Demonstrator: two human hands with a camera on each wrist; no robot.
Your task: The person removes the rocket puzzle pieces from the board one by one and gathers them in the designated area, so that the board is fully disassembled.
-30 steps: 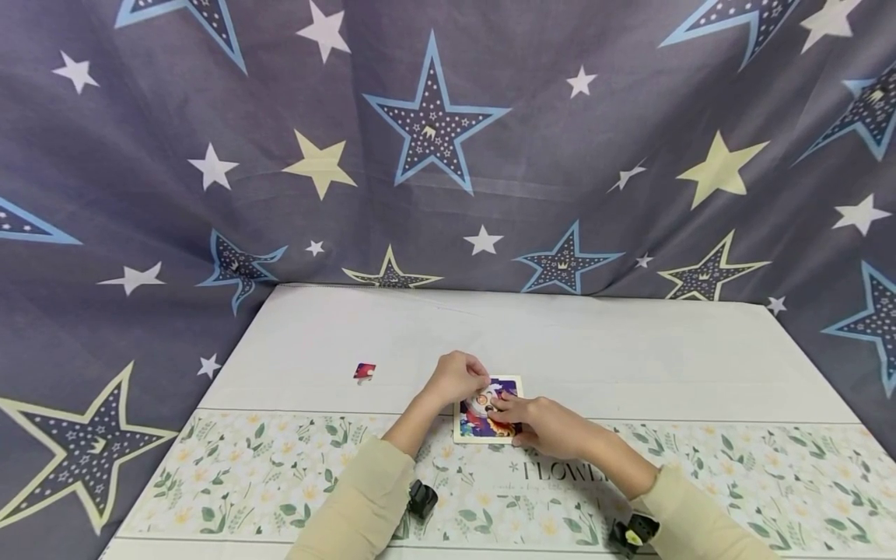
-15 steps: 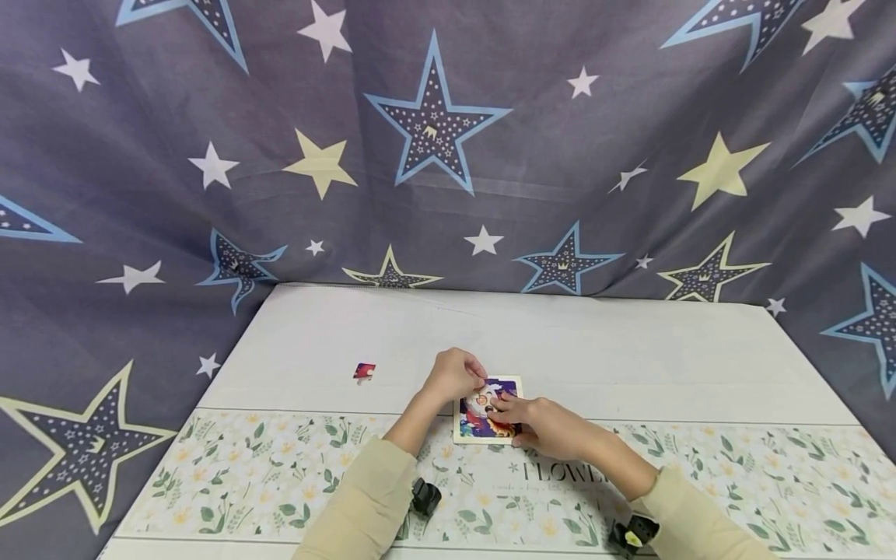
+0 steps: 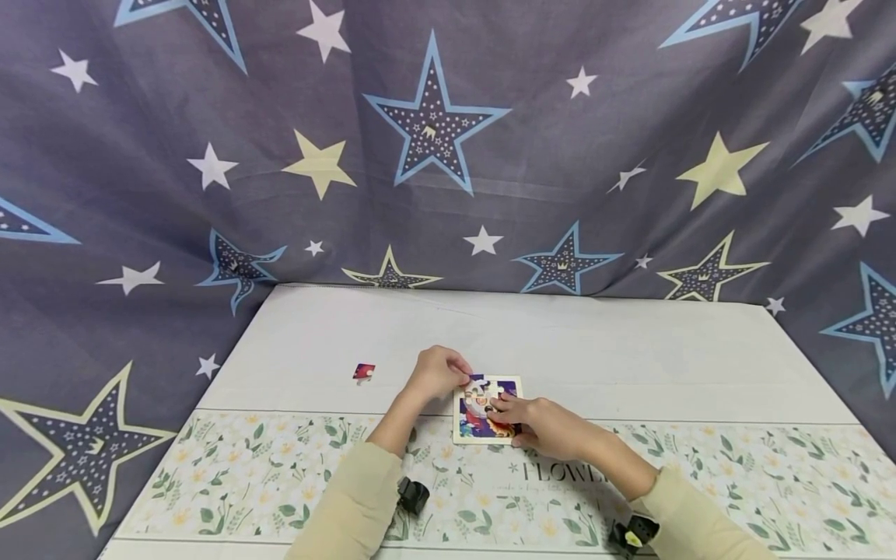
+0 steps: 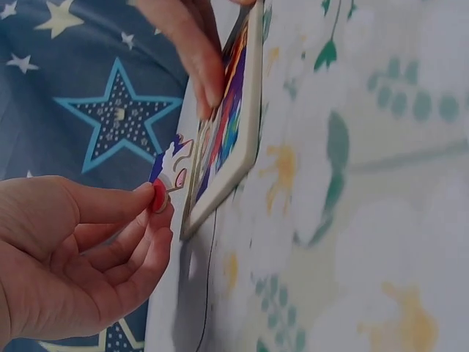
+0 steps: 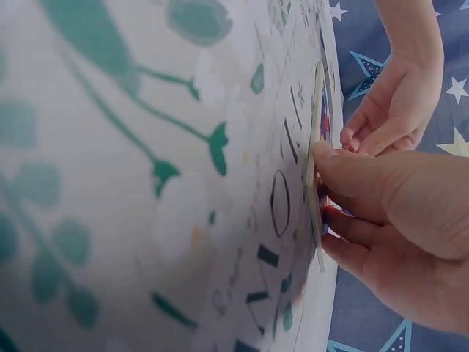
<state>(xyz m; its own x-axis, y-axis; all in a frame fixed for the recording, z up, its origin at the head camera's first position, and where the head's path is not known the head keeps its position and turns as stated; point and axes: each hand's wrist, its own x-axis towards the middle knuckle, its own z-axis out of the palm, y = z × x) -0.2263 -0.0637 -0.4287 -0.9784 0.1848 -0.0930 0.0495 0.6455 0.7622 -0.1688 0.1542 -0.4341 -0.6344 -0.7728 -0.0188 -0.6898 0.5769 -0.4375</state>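
A small jigsaw puzzle in a cream-framed tray [image 3: 457, 438] lies on the table, with a purple, red and white character picture. My left hand [image 3: 437, 373] pinches a jigsaw piece [image 4: 173, 163] between thumb and fingers. In the left wrist view that piece is purple, white and red, tilted up beside the tray's rim [image 4: 249, 147]. From the right, my right hand [image 3: 553, 426] rests extended fingers on the picture, its thumb at the tray's edge. Part of the picture is hidden beneath this hand. One loose jigsaw piece [image 3: 364, 372], red and purple, lies to the left.
The white table [image 3: 602, 342] carries a floral printed strip [image 3: 280, 474] with lettering along its near part. Behind and to the left hangs a dark star-patterned curtain [image 3: 392, 218]. Black wrist cameras [image 3: 413, 495] are strapped at both cuffs.
My left hand has drawn a little left, and the pinched jigsaw piece now shows tilted at the tray's upper left corner. The right hand and loose piece have stayed put.
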